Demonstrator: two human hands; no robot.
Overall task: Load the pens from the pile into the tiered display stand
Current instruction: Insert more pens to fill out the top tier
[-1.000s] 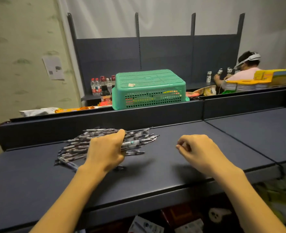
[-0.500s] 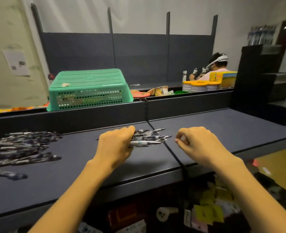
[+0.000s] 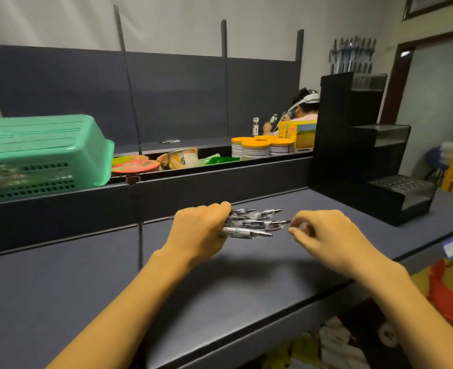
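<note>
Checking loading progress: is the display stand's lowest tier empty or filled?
Empty: lowest tier of the display stand shows bare grid slots, no pens.

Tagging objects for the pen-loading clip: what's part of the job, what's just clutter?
Job:
- bundle of pens, gripped by left hand
- right hand, fingers curled, beside pen tips
- black tiered stand

Clutter:
- green basket
- orange-lidded tins
- snack packets
</note>
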